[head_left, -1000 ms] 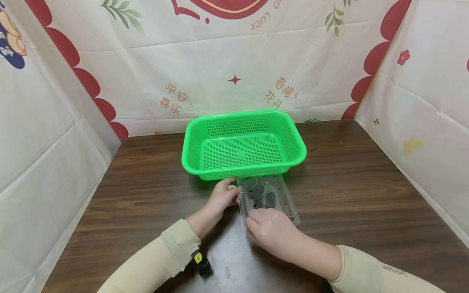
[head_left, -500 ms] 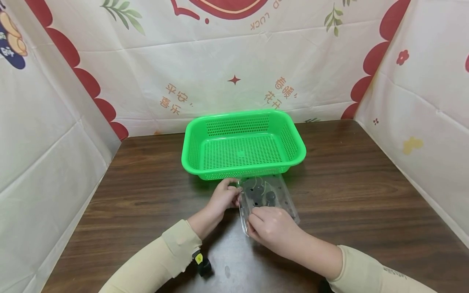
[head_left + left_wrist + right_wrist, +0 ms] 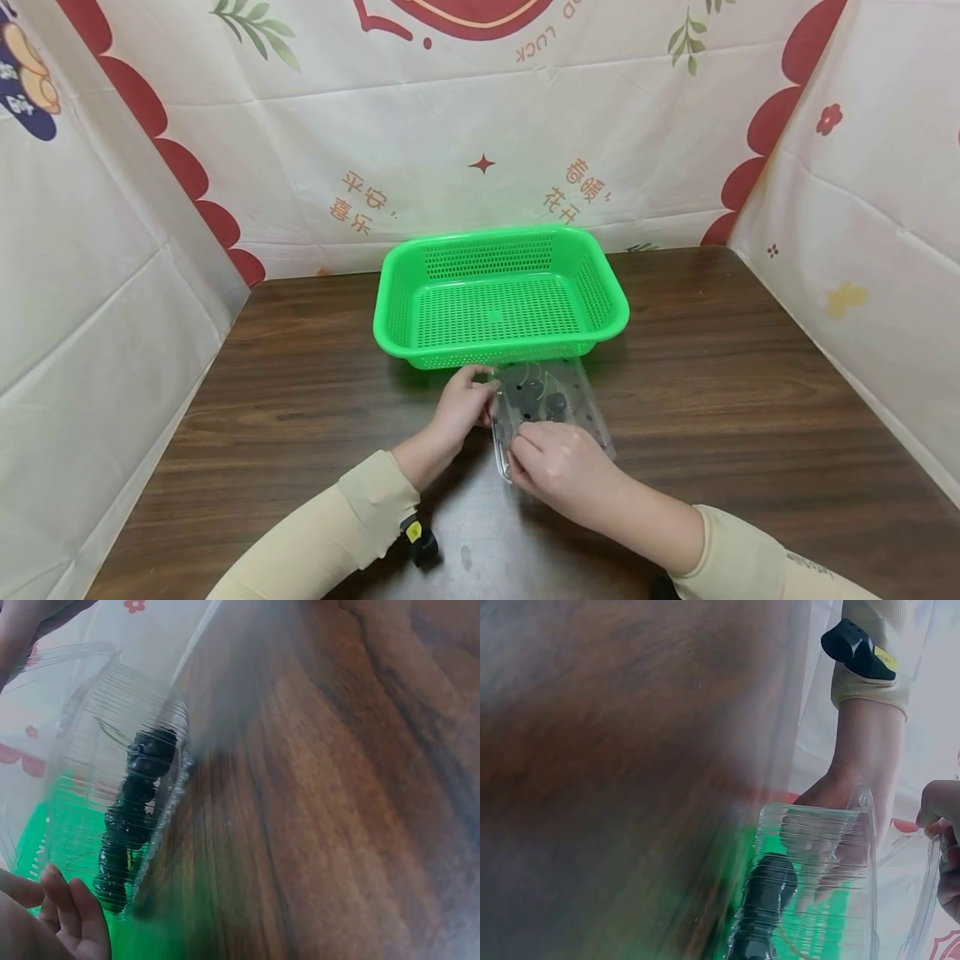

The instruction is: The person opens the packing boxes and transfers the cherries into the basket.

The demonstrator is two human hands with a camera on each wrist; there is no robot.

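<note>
A clear plastic clamshell box (image 3: 504, 457) lies in front of the green basket. Inside are several dark, glossy round fruits (image 3: 150, 754) with thin green stems. My left hand (image 3: 461, 407) holds the box's far left side, its fingertips at the plastic. In the right wrist view its fingers show through the clear wall. My right hand (image 3: 566, 471) pinches the front edge of the lid (image 3: 928, 896), which stands raised and apart from the base at that side. From above, the right hand covers the front part of the box.
A green perforated basket (image 3: 384, 304) stands just behind the box, close to its back edge. Brown wood-grain table (image 3: 712, 375) spreads on both sides. White printed cloth (image 3: 480, 125) hangs behind and at the sides. A black wrist camera (image 3: 422, 542) hangs below the left sleeve.
The right hand has shifted slightly upward in the head view, and more of the box's front left edge shows. The left hand stays at the box's side; the basket has not moved.
</note>
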